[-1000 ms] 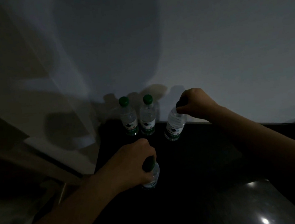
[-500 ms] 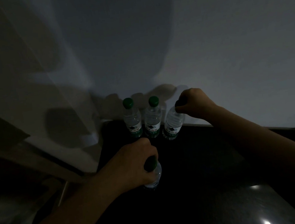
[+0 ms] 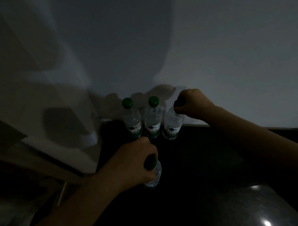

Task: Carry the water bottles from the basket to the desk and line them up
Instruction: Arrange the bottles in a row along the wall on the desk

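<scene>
Two clear water bottles with green caps, one on the left (image 3: 132, 121) and one beside it (image 3: 153, 120), stand upright at the back of the dark desk (image 3: 208, 171), against the wall. A third bottle (image 3: 172, 127) leans slightly just right of them; my right hand (image 3: 193, 104) grips its cap. My left hand (image 3: 135, 163) grips the cap of a fourth bottle (image 3: 153, 178), which is nearer to me, in front of the row. The basket is out of view.
A pale wall (image 3: 211, 48) rises right behind the bottles. A light-coloured panel (image 3: 61, 123) and a wooden edge (image 3: 27, 156) border the desk on the left. The room is dim; a light glints on the desk at the lower right (image 3: 266, 223).
My right hand has brought its bottle leftwards, close against the two standing ones. The left hand and its bottle have hardly moved.
</scene>
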Demonstrator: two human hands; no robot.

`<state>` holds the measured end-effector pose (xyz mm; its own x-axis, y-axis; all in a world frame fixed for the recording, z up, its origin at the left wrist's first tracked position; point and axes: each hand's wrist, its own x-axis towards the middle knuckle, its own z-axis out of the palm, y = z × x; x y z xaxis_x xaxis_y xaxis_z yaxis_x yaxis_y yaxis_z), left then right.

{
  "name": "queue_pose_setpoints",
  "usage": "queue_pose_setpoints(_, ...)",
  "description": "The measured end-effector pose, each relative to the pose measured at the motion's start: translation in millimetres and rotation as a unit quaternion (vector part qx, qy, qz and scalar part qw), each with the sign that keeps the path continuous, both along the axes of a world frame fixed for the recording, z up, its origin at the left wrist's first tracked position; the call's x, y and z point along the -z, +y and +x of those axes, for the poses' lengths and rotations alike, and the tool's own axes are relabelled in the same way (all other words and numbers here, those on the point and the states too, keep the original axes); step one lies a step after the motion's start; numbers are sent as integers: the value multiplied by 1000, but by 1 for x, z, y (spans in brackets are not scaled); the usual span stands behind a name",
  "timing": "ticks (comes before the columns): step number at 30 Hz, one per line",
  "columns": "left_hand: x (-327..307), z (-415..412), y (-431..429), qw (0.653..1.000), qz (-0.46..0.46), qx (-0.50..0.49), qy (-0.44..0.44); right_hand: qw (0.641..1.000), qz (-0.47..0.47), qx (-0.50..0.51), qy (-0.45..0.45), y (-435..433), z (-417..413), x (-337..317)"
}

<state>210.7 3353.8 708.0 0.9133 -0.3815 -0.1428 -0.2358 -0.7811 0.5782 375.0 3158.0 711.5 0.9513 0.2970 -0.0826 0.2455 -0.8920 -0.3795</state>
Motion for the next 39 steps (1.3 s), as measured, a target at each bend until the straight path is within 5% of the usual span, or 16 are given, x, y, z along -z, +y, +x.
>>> queue_pose_setpoints(7, -3, 7, -8, 1000, -3, 9, 5, 999, -47, -4, -10, -26, -16, -3)
queue_pose_setpoints(14, -7, 31, -34, 998, 19, 51, -15, 986, -136, -49, 88, -79, -64, 2)
queue_pose_setpoints(39, -19, 165, -156, 980, 116, 146, -75, 982, -63, 38, 172, -188, -100, 43)
